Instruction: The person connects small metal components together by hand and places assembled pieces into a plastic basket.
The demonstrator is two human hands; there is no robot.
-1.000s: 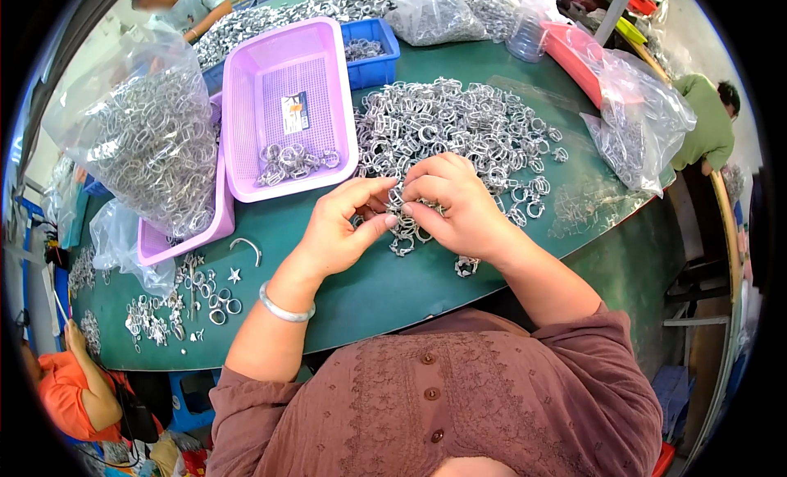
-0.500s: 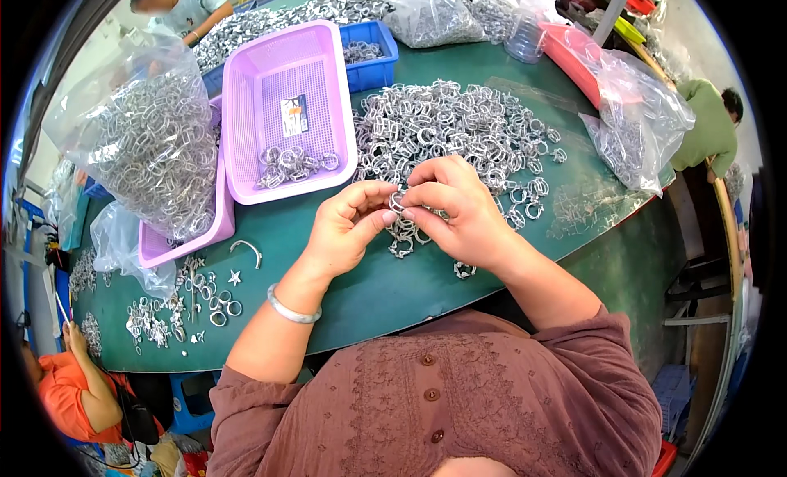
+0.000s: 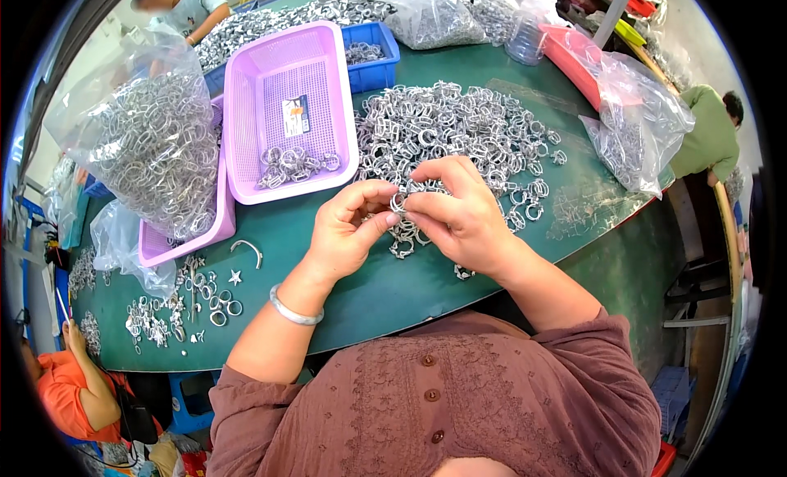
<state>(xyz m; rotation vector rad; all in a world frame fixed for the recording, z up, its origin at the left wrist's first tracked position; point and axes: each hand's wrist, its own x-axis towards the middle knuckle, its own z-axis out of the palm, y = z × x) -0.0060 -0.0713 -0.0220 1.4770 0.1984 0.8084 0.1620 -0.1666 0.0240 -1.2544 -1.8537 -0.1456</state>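
Between my two hands is a small silvery metal ring (image 3: 398, 201), held up over the near edge of a heap of similar pieces. My left hand (image 3: 348, 229) pinches it from the left with thumb and fingers; a pale bangle circles that wrist. From the right, my right hand (image 3: 459, 214) grips the ring too, fingers bent and thumb tucked under. Fingertips cover much of the ring, so its details are hidden. The large heap of silvery rings (image 3: 459, 128) spreads on the table just beyond my hands, and a few loose ones lie below them.
A pink basket (image 3: 348, 108) with some rings stands left of the heap, before a blue bin (image 3: 373, 73). A full plastic bag (image 3: 147, 141) sits farther left. Loose rings (image 3: 218, 317) and small parts lie on the green table (image 3: 352, 313). Other people sit around.
My right fingers have shifted slightly around the ring, and the ring has turned or tilted a little. Both hands stay in nearly the same place.
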